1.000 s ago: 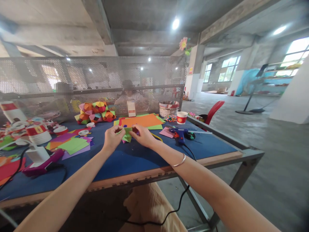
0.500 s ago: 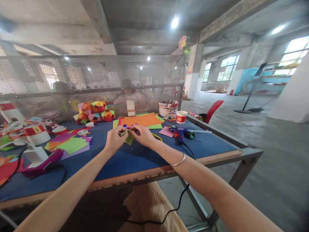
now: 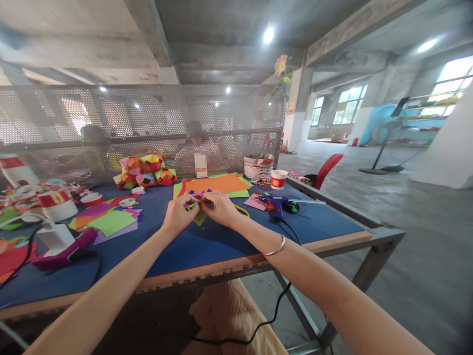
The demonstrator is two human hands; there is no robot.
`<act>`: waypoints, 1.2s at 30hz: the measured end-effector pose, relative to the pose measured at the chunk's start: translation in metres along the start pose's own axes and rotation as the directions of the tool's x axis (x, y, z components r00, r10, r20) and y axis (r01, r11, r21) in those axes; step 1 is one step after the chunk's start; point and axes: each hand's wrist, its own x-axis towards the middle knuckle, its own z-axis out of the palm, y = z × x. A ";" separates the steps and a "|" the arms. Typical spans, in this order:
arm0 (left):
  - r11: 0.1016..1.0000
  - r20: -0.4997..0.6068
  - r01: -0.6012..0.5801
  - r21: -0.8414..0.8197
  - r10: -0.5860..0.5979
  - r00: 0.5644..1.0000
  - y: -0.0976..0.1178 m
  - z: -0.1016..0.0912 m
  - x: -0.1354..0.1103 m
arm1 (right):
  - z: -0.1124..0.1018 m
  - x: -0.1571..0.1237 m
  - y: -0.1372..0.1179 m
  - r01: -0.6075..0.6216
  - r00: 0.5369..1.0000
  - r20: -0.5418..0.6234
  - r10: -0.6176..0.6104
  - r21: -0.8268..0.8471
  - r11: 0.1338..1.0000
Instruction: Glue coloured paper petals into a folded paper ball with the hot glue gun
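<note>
Between my two hands is a small piece of green paper [image 3: 200,217], partly folded, held over the blue tabletop. My left hand [image 3: 180,213] pinches its left side with thumb and fingers. My right hand [image 3: 219,208] pinches the other side, and the fingertips of both hands nearly meet. Small purple paper pieces [image 3: 195,193] show just behind my fingers; my hands partly hide them. Beyond lies a stack of orange and green paper sheets [image 3: 221,185]. A blue glue gun [image 3: 278,207] rests on the table to the right of my right hand.
Loose coloured sheets [image 3: 113,222] and a purple power strip [image 3: 66,254] lie to the left. Folded paper balls [image 3: 144,172] sit at the back. A basket [image 3: 258,166] and a paper cup [image 3: 278,179] stand back right. Behind a mesh screen [image 3: 148,113] are people.
The green paper has tilted and dipped slightly between my fingers, and my right fingers have curled closer over it. Everything else on the table stays where it was.
</note>
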 end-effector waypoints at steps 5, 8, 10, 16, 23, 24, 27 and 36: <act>0.987 0.090 0.095 -0.133 -0.083 0.992 0.001 -0.005 0.005 | -0.002 0.001 -0.003 -0.062 0.998 0.024 0.062 -0.012 0.998; 0.928 0.147 0.230 -0.292 -0.195 0.970 0.005 -0.010 0.008 | -0.005 0.003 -0.003 -0.186 0.980 0.063 0.188 -0.034 0.982; 0.865 0.137 0.308 -0.396 -0.276 0.951 0.007 -0.013 0.009 | -0.006 0.003 -0.001 -0.254 0.963 0.073 0.259 -0.065 0.965; 0.814 0.016 0.340 -0.471 -0.378 0.926 0.002 -0.016 0.013 | -0.007 0.002 0.009 -0.346 0.930 0.087 0.357 -0.123 0.930; 0.858 0.030 0.288 -0.425 -0.304 0.952 -0.009 -0.015 0.014 | -0.004 0.002 0.010 -0.332 0.939 0.061 0.339 -0.102 0.938; 0.869 0.036 0.277 -0.410 -0.289 0.957 -0.010 -0.015 0.014 | -0.004 0.002 0.010 -0.318 0.947 0.029 0.321 -0.078 0.945; 0.874 0.062 0.266 -0.407 -0.265 0.962 -0.011 -0.014 0.014 | -0.006 0.003 0.010 -0.232 0.969 -0.073 0.235 0.042 0.972; 0.840 0.114 0.211 -0.499 -0.179 0.977 0.004 -0.011 0.010 | -0.005 0.002 0.006 -0.124 0.989 -0.064 0.136 0.168 0.978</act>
